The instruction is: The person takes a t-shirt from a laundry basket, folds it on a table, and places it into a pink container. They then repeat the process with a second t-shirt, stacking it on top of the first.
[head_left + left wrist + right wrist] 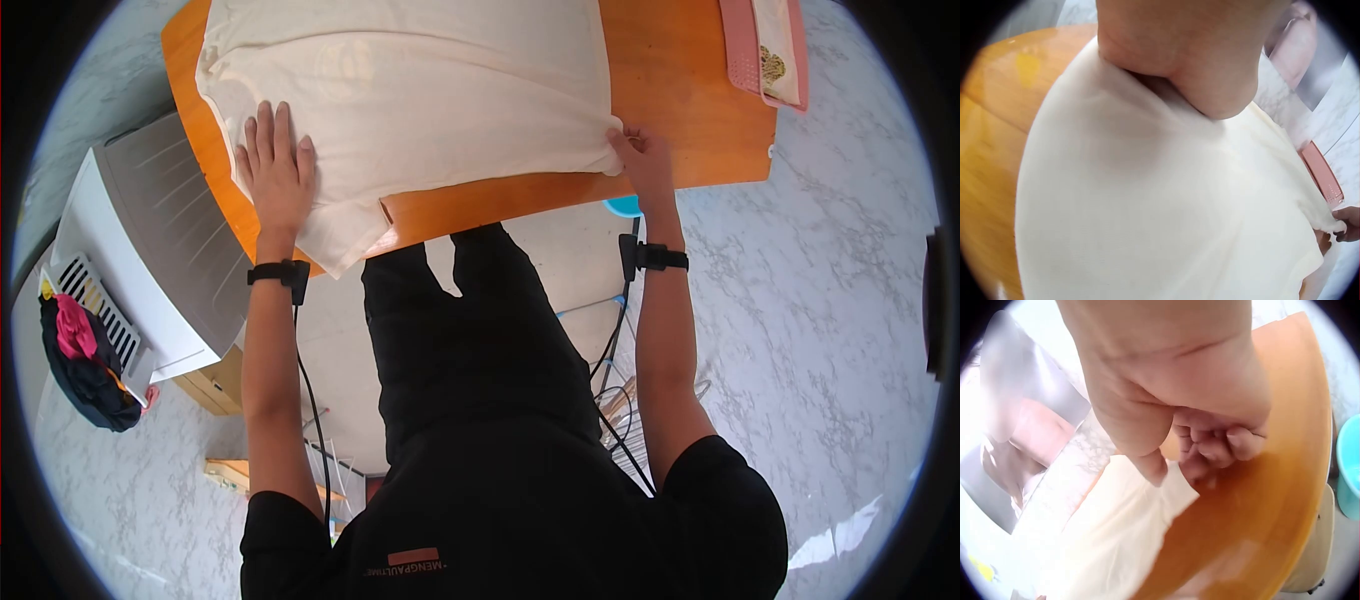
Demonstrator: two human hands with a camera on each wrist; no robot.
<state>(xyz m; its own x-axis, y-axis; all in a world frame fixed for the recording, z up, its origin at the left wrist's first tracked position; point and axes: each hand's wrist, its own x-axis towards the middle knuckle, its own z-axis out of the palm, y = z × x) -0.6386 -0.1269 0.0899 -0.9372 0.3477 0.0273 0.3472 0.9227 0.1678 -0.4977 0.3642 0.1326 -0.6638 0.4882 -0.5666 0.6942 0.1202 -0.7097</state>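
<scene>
A cream shirt (430,110) lies spread over the wooden table, with light creases running across it. One sleeve (345,235) points toward the person and overhangs the table's near edge. On the shirt's left part my left hand (275,180) rests palm down, its fingers straight. At the opposite side my right hand (645,162) pinches a corner of the shirt. The right wrist view shows thumb and fingers of that hand (1210,419) at the cloth's end (1175,490), the other fingers curled. In the left wrist view the fingers of the left hand (1179,56) are hidden.
The orange-brown wooden table (690,110) has a near edge right in front of the person. A pink basket (742,50) with a patterned cloth inside stands at the far right. A white cabinet (150,240) is left of the table, and a turquoise bucket (1350,469) stands below the table.
</scene>
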